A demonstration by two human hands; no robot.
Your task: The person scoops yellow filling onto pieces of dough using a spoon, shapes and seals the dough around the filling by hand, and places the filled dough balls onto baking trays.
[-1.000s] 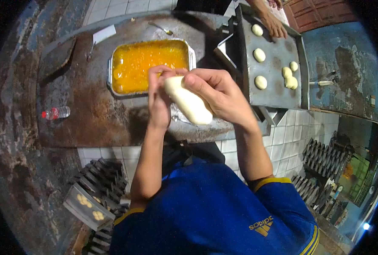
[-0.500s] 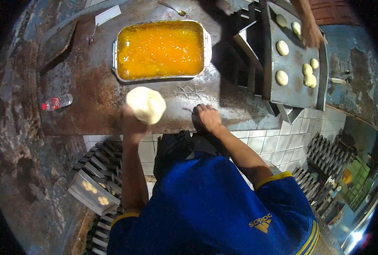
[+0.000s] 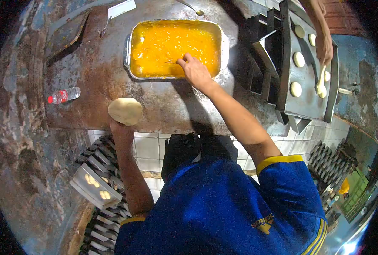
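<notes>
A flat round of dough [image 3: 125,111] rests on my left hand [image 3: 121,131], which is closed under its near edge by the table's front. My right hand [image 3: 195,72] reaches over the near side of a metal tray [image 3: 126,59] of glossy orange filling [image 3: 163,42]. Its fingers pinch a thin utensil [image 3: 170,63] whose tip is in or just over the filling; the tip's shape cannot be made out.
On the right, another person's hand [image 3: 324,51] touches dough on a baking sheet [image 3: 306,100] with several dough pieces. A bottle [image 3: 64,95] lies at left. A spoon [image 3: 197,12] lies behind the tray. Another sheet with dough [image 3: 80,187] sits low on the left.
My right hand has gone from the table's front edge up to the filling, with the thin utensil. My left hand has lowered the dough, moving left. The other person's hand has moved down the sheet.
</notes>
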